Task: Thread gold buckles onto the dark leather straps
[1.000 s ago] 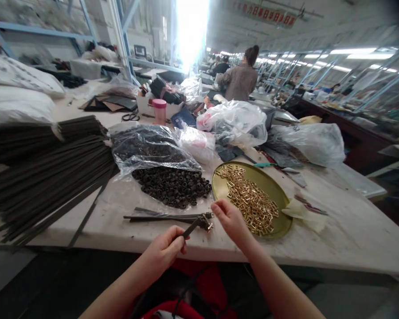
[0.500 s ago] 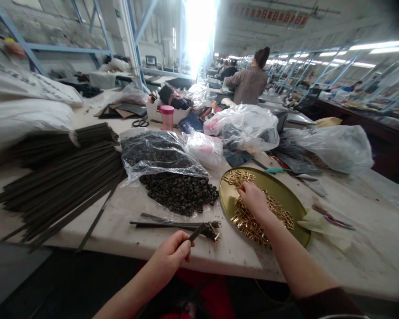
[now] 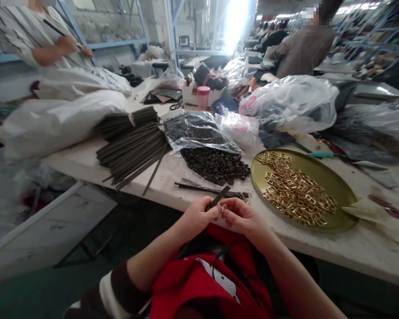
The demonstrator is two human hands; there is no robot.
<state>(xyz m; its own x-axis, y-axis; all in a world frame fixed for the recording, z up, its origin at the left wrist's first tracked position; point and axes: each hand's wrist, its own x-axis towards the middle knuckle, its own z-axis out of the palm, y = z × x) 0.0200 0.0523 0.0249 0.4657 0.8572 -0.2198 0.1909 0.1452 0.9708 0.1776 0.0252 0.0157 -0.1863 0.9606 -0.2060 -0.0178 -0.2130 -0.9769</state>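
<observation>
My left hand (image 3: 199, 217) pinches a dark strap (image 3: 220, 196) whose end sticks up between the fingers. Right beside it, my right hand (image 3: 238, 215) closes on a small metal buckle (image 3: 224, 208), close to the strap. Both hands are just off the table's front edge. Behind them lie a few dark straps with buckles (image 3: 202, 188). To the right, a round gold tray (image 3: 344, 199) holds a pile of gold buckles (image 3: 295, 190). Small black loops (image 3: 216, 166) spill from a clear bag (image 3: 199, 128). A thick bundle of dark straps (image 3: 133, 148) rests at the left.
White sacks (image 3: 66, 115) lie at the left, with a person (image 3: 56, 44) standing behind them. A pink jar (image 3: 203, 98), clear plastic bags (image 3: 289, 102) and a teal-handled tool (image 3: 326, 154) are farther back. Another person (image 3: 302, 48) is at the back right.
My right hand has left the tray and come to my left hand, now with a buckle. The view has shifted left and down, showing my lap and a person at the left.
</observation>
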